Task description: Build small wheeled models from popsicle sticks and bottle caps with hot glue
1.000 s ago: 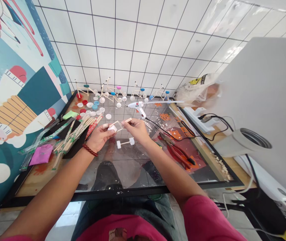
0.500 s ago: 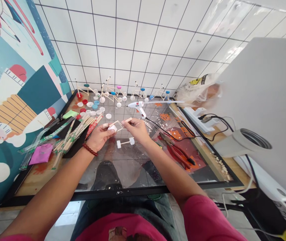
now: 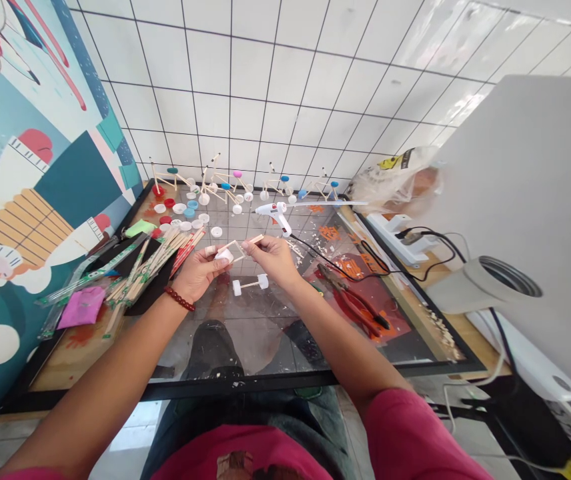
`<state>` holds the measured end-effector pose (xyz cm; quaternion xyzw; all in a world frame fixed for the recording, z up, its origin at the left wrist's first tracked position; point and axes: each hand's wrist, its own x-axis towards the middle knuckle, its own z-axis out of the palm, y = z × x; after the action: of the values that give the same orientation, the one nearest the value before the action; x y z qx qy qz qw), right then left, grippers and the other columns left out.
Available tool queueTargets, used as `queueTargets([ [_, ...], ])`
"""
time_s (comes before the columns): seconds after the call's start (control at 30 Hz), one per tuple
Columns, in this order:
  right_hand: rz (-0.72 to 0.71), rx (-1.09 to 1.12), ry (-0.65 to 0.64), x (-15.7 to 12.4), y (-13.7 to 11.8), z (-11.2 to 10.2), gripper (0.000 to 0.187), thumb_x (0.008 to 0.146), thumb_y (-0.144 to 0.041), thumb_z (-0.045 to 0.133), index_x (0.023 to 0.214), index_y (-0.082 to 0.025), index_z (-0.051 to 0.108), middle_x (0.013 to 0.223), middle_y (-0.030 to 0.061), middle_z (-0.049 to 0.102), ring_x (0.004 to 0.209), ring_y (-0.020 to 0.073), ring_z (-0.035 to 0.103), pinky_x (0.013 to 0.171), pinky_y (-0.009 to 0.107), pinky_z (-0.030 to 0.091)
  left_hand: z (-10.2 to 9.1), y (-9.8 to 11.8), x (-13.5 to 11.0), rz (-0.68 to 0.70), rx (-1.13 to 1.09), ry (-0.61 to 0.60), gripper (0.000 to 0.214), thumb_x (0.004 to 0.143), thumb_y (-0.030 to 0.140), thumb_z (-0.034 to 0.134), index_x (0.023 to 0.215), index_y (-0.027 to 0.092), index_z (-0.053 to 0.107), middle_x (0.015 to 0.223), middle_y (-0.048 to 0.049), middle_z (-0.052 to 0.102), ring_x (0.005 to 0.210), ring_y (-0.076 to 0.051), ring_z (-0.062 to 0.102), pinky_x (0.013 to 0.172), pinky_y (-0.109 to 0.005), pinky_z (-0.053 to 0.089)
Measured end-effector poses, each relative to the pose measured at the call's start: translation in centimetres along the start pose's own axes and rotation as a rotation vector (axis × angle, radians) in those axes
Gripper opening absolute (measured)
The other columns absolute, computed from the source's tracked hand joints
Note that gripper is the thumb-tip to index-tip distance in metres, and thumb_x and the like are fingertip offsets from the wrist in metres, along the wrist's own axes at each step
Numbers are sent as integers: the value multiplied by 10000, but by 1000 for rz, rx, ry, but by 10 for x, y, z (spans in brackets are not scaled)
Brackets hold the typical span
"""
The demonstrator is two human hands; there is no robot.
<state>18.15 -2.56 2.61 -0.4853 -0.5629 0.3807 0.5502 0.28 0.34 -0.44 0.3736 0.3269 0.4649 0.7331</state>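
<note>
My left hand (image 3: 203, 272) is closed around a white bottle cap (image 3: 224, 256) fixed to a small frame of wooden sticks (image 3: 238, 257). Thumb and fingers of my right hand (image 3: 271, 259) pinch the frame's other side, where a short pale stick (image 3: 255, 239) pokes out past the fingertips. Both hands hover over the glass-topped table. Just below them lies a stick axle with white caps (image 3: 250, 285) on its two ends. Beyond the right hand a white glue gun (image 3: 276, 215) rests on the table, its cord running right.
Stick-and-cap models (image 3: 225, 183) line the back edge. Loose bottle caps (image 3: 179, 209) and a heap of wooden sticks (image 3: 135, 273) lie left. Red-handled pliers (image 3: 360, 310) lie right, near a power strip (image 3: 395, 237) and a grey lamp head (image 3: 485, 283). Tiled wall stands behind.
</note>
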Motion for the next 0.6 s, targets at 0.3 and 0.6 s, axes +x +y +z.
queueTargets([
  [0.3, 12, -15, 7, 0, 1, 0, 427, 692, -584, 690, 736, -160, 718, 647, 13, 638, 621, 131, 525, 582, 258, 413, 1, 1, -1, -8, 2, 5, 368, 528, 127, 879, 866, 144, 734, 796, -7, 717, 753, -124, 671, 731, -244, 552],
  [0.6, 0, -40, 1, 0, 0, -1, 437, 709, -594, 676, 756, -161, 723, 656, 15, 651, 624, 135, 531, 581, 259, 415, -1, 0, 0, 1, -2, -8, 352, 557, 109, 865, 882, 136, 731, 836, -24, 726, 777, -129, 671, 747, -251, 545],
])
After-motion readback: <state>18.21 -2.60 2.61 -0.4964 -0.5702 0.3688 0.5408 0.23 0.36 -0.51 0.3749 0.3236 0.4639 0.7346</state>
